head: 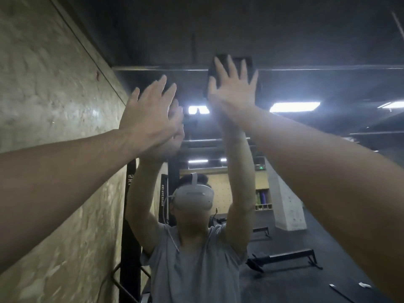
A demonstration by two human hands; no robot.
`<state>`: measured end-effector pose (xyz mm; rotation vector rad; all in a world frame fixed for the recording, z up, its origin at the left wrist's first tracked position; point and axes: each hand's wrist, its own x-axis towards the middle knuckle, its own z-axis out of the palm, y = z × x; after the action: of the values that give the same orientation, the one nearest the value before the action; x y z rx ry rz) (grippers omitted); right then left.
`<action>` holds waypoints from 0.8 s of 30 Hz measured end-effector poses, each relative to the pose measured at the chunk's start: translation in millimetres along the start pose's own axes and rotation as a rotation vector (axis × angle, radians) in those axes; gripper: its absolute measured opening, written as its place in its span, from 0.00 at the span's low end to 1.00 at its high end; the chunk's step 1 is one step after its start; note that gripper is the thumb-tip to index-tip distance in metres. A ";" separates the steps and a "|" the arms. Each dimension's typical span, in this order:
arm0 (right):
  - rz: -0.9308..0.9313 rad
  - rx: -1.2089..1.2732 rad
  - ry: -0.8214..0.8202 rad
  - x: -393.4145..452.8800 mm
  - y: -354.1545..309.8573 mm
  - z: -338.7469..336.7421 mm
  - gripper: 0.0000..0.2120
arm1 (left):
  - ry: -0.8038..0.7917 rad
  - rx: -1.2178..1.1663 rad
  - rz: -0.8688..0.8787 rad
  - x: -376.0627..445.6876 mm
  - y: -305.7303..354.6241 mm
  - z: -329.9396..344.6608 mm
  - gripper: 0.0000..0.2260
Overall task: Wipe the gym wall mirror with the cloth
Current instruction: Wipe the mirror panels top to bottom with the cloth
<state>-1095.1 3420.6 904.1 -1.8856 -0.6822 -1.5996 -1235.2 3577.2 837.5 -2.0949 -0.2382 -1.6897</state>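
Right hand (234,90) flat on dark cloth (213,71) against mirror (306,193); left hand (148,119) open.

A rough board wall (54,106) runs along the left; ceiling lights (294,107) glow above black floor benches (284,258).

The large wall mirror (284,149) stands ahead, the rough pale chipboard wall (43,106) adjoining its left edge. The dark folded cloth (220,68) lies flat near the mirror's top edge, under the right hand (231,88); the left hand (148,119) is raised beside it, left.
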 end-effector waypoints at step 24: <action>0.013 -0.048 0.005 -33.0 16.2 2.4 0.30 | -0.040 0.027 -0.015 -26.2 -44.5 5.4 0.28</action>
<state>-1087.2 3410.2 869.6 -1.9158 -0.6335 -1.6249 -1254.3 3622.7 821.5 -2.1134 -0.2878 -1.6451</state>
